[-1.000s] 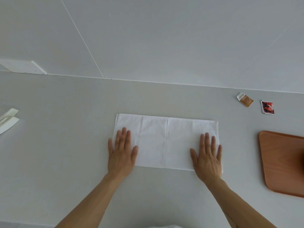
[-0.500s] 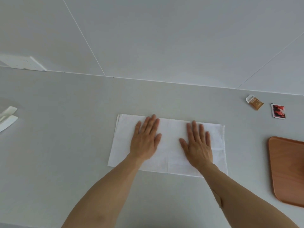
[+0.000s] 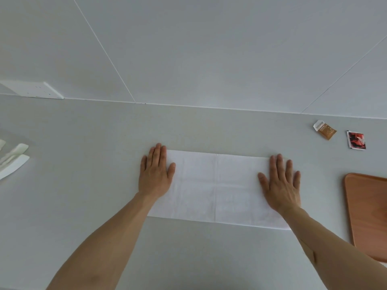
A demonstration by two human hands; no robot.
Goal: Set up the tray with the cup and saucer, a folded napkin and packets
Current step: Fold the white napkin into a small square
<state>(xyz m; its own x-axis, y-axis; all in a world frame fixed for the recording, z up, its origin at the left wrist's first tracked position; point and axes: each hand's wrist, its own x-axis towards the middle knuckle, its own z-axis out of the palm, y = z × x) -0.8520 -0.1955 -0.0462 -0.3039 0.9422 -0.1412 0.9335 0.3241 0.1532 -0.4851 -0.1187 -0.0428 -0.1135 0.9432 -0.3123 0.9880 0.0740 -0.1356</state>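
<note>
A white paper napkin [image 3: 217, 187] lies flat on the grey counter as a long rectangle with a crease down its middle. My left hand [image 3: 156, 172] rests palm down on the napkin's left end, fingers together and flat. On the right end my right hand [image 3: 279, 183] lies palm down in the same way. A brown packet [image 3: 325, 130] and a red packet [image 3: 356, 140] lie at the back right of the counter. The wooden tray [image 3: 366, 206] shows at the right edge, partly cut off. No cup or saucer is in view.
White utensils or wrapped items [image 3: 12, 162] lie at the left edge. A white socket plate [image 3: 31, 90] sits on the wall at the back left. The wall meets the counter just behind the napkin.
Both hands have slid outward from the napkin's middle to its two ends, pressing it flat. The view has shifted slightly.
</note>
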